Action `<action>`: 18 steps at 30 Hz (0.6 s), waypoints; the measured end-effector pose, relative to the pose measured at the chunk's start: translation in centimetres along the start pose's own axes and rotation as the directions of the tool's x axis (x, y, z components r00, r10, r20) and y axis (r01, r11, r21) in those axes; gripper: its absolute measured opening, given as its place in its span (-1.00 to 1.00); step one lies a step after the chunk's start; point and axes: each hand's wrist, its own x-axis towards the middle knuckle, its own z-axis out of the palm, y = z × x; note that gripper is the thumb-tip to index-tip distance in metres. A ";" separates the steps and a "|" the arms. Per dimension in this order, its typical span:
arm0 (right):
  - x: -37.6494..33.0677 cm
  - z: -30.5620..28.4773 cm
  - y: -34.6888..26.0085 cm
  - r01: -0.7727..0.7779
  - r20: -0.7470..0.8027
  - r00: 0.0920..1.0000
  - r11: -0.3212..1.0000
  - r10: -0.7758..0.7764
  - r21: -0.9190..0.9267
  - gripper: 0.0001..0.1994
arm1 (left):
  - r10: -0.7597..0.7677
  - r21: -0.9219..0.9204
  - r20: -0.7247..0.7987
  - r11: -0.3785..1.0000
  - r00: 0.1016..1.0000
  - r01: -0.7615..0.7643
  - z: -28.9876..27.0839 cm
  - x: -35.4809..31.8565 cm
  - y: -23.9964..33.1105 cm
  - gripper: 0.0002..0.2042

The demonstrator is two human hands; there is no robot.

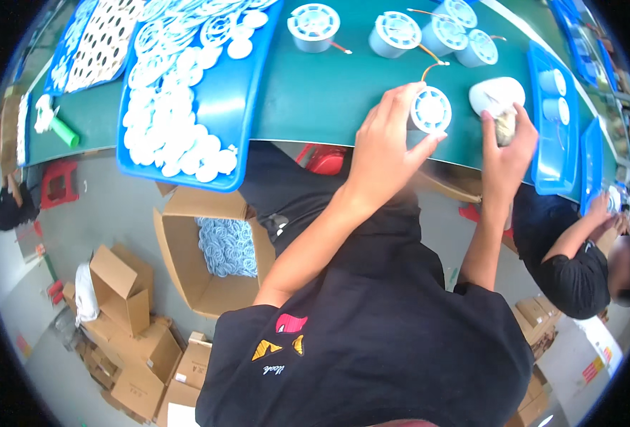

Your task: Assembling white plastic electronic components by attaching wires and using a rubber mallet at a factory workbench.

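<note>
My left hand point(388, 139) is closed round a pale blue-white round plastic housing point(430, 111) with a spoked top, near the table's front edge. An orange wire with a small white connector point(442, 63) lies just behind it. To the right, the thumb and fingers of my right hand point(508, 149) pinch a small beige, crumpled-looking piece point(504, 129); its kind is unclear. That piece is against or just in front of a rounded white object point(496, 94), whose kind I cannot make out. Behind my hands stand several similar housings point(395, 35), some with short wires.
On the left, a blue tray point(244, 121) bears white discs and rings. Beyond it are another tray with a perforated sheet point(101, 43) and a green tube point(64, 131). A blue tray point(543, 167) with housings stands right, near a co-worker point(578, 270). Open cardboard boxes point(176, 263) sit below.
</note>
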 end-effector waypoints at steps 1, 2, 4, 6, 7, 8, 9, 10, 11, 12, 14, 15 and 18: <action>-0.1 0.3 0.3 -0.027 0.011 1.000 0.998 0.026 0.052 -0.37 | -0.009 -0.012 0.032 1.000 0.999 0.009 0.2 0.2 -0.1 -0.34; -0.2 0.3 0.4 0.036 0.014 0.999 0.999 -0.035 -0.030 -0.27 | 0.015 -0.011 0.031 1.000 0.999 -0.015 0.2 0.4 -0.2 -0.33; -0.2 0.3 0.0 -0.027 0.067 0.997 0.991 0.036 -0.129 -0.21 | 0.008 -0.020 0.062 1.000 0.998 -0.007 -0.2 0.4 -0.2 -0.33; 0.1 0.1 0.4 -0.134 0.139 0.978 0.982 0.153 -0.135 -0.20 | 0.026 -0.039 0.063 0.999 0.998 -0.024 -0.1 0.8 -0.3 -0.33; 0.1 0.1 1.0 -0.144 0.149 0.977 0.988 0.150 -0.048 -0.23 | 0.019 -0.053 0.074 0.998 0.997 -0.015 -0.1 0.9 -0.3 -0.34; -0.1 0.0 1.5 -0.153 0.158 0.977 0.987 0.145 0.039 -0.26 | 0.011 -0.066 0.085 0.998 0.996 -0.005 -0.2 1.0 -0.4 -0.34; 0.0 -0.4 1.5 -0.185 0.177 0.971 0.974 0.160 0.133 -0.35 | 0.003 -0.063 0.080 0.998 0.997 0.002 -0.4 1.1 -0.6 -0.34; 0.3 -1.5 1.7 -0.342 0.304 0.917 0.903 0.260 0.259 -0.49 | 0.016 -0.073 0.113 0.997 0.993 -0.007 -0.6 1.2 -0.6 -0.35; 0.2 -3.1 1.3 -0.534 0.434 0.835 0.687 0.338 0.492 -0.62 | 0.028 -0.083 0.145 0.996 0.989 -0.016 -0.8 1.4 -0.7 -0.36; -0.6 -4.7 1.0 -0.549 0.468 0.835 0.482 0.288 0.683 -0.68 | 0.023 -0.089 0.149 0.996 0.989 -0.010 -0.8 1.7 -0.5 -0.36; -2.3 -5.3 1.3 -0.419 0.462 0.884 0.566 0.075 0.710 -0.69 | 0.109 -0.072 0.180 0.993 0.978 -0.098 -1.4 2.2 -0.7 -0.35; -3.7 -5.3 1.1 -0.071 0.369 0.926 0.926 -0.076 0.371 -0.65 | 0.069 -0.038 0.201 0.997 0.977 -0.063 -1.5 2.1 -0.8 -0.35; -1.3 -6.9 -1.6 -0.640 0.650 0.733 0.522 0.198 0.563 -0.57 | 0.084 -0.044 0.251 0.996 0.964 -0.075 -1.7 1.8 -1.9 -0.24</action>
